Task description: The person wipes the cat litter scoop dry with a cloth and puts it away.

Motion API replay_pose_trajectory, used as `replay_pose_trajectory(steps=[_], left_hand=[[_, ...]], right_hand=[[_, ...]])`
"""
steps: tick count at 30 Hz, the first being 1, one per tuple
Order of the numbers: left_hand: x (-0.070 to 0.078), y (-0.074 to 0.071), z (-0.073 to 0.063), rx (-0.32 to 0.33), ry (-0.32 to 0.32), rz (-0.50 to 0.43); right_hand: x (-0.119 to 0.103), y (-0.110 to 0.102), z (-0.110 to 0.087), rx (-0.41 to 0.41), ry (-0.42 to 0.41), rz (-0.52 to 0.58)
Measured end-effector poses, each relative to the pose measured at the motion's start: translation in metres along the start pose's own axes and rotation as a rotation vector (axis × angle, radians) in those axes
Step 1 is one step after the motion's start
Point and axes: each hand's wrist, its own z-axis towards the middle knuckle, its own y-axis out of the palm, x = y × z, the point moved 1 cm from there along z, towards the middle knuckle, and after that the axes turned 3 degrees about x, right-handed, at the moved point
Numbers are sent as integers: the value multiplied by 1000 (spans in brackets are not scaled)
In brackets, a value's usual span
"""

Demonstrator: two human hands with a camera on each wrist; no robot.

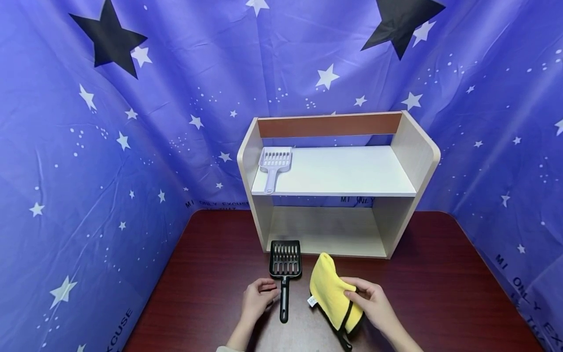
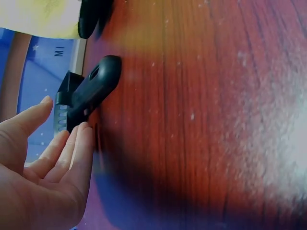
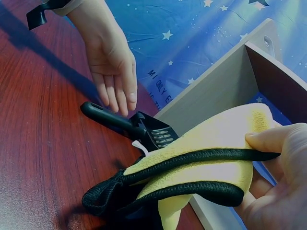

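A black slotted litter scoop (image 1: pixel 285 266) lies on the table, its head towards the shelf and its handle towards me. Beside the handle is my left hand (image 1: pixel 259 299), fingers extended and thumb apart in the left wrist view; whether a fingertip touches the handle I cannot tell. To the right, a folded yellow cloth (image 1: pixel 331 293) with black edging, a black loop and a small white tag is pinched between the thumb and fingers of my right hand (image 1: pixel 370 302). The right wrist view shows the cloth (image 3: pixel 206 139) partly covering the scoop's head.
A two-level shelf unit (image 1: pixel 393 195) stands at the back of the dark red table (image 1: pixel 211 278). On its upper board, at the left, lies a pale lavender slotted scoop (image 1: pixel 273 168). A blue star-patterned curtain (image 1: pixel 145 161) surrounds the table's back and sides.
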Motion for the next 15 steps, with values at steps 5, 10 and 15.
replay_pose_trajectory(steps=[5, 10, 15], left_hand=[[-3, 9, 1, 11, -9, 32], [0, 18, 1, 60, 1, 111], [3, 25, 2, 91, -1, 288]], right_hand=[[0, 0, 0, 9, 4, -11], [0, 0, -1, 20, 16, -30], [0, 0, -1, 21, 24, -29]])
